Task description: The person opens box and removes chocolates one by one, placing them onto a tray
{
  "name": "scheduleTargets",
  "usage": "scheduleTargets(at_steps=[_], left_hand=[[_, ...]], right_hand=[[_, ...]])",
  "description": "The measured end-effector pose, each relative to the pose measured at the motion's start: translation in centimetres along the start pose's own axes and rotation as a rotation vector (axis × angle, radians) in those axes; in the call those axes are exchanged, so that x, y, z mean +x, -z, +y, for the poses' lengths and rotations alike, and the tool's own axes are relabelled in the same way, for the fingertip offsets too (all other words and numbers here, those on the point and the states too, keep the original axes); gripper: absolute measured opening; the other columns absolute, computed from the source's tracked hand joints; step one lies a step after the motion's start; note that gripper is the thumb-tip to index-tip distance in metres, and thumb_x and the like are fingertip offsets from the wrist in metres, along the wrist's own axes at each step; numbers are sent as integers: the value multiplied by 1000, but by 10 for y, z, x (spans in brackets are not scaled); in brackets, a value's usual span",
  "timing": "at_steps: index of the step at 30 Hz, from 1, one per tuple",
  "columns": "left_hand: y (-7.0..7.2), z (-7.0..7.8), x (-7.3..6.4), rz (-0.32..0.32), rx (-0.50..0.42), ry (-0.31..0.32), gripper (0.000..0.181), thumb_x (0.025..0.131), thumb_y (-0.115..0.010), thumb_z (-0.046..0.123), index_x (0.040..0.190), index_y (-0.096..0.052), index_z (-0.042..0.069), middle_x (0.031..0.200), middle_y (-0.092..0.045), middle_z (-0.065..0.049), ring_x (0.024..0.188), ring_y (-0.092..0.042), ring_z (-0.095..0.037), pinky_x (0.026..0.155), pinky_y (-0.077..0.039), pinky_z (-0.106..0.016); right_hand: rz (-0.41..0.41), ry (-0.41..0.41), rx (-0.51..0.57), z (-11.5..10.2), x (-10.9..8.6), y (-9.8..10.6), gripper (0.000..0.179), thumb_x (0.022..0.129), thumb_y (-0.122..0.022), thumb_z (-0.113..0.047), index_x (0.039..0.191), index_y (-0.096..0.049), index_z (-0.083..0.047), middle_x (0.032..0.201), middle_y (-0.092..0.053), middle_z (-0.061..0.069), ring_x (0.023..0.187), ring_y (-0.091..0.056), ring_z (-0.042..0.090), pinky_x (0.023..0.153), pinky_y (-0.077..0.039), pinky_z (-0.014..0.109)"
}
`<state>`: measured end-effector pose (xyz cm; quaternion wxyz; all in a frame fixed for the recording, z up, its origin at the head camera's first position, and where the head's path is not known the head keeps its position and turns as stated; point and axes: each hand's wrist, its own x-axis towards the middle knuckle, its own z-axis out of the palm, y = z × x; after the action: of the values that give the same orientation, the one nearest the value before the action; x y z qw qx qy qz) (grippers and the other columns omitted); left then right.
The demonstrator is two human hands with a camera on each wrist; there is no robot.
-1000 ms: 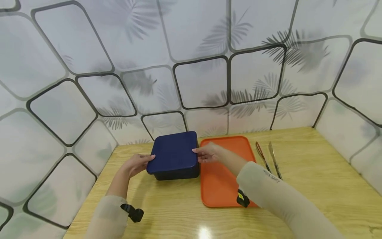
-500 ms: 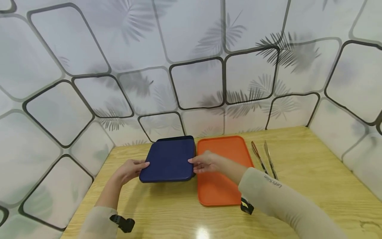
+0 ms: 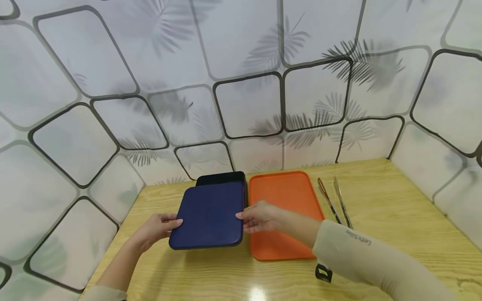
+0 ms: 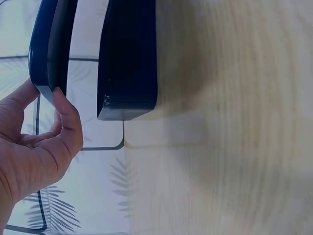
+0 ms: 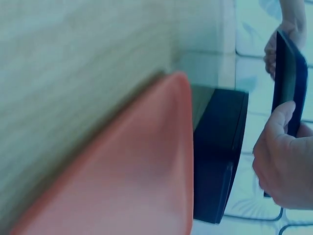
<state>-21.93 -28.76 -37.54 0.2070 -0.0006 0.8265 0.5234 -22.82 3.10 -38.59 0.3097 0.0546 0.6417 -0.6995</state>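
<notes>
- Lid (image 3: 208,215), dark blue, flat, with rounded corners: held aloft above the table (image 3: 211,276), toward the person from the box's far rim; its near edge overhangs the wood.
- Box (image 3: 218,179), dark, standing on the table near the patterned wall (image 3: 252,108): far part exposed past the lid's far edge. Left wrist view shows a gap between lid and box.
- Tray (image 3: 284,188), orange, with raised rim: lies just beside the box on the right; whether the two touch cannot be told.
- Two slim utensils (image 3: 329,200), one with a reddish end: to the right of the tray, a strip of wood between.
- Wood surface: extends in front of the lid and to the right of the utensils.
- Left hand (image 3: 162,228): grip pinching the lid's left edge, thumb on top, forearm reaching in from the lower left.
- Right hand (image 3: 260,216): grip pinching the lid's right edge, thumb on top, fingers bent below; forearm and pale sleeve (image 3: 369,255) slant across the tray.
</notes>
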Motion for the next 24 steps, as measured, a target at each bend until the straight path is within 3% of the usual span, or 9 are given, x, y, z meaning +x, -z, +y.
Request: scheduleTargets(at_steps=[6,13,19,24], left_hand=[[-13,-9,-15,48,-14,54,66,91,-64,22,132,-35,-21,128,-48,-33,101,-62,-20,86,-53,-36],[-28,-22,-28,67,-39,127,65,90,-66,22,130,-37,-21,119,-53,-28,94,-62,-18,82,-53,-37],[-31,-32,-32,66,-14,172,65,89,-67,22,129,-38,-21,115,-56,-26,92,-62,-18,81,-53,-38],[-30,-50,-39,-24,-20,161,70,89,-67,26,127,-35,-24,110,-59,-20,90,-62,-15,79,-53,-36]], right_hand=[[14,-28,-17,10,-17,-8,25,87,-66,-5,107,-57,7,74,-57,10,65,-56,19,72,-55,33],[24,-46,-56,26,-30,-9,39,88,-65,-4,122,-51,11,72,-57,10,62,-55,18,67,-56,32],[-6,-45,-28,47,-31,-11,10,89,-62,-3,96,-57,3,70,-56,8,59,-54,16,61,-53,26],[-22,-93,-1,64,-34,-18,5,89,-62,-1,88,-57,0,71,-57,9,61,-55,17,63,-53,26]])
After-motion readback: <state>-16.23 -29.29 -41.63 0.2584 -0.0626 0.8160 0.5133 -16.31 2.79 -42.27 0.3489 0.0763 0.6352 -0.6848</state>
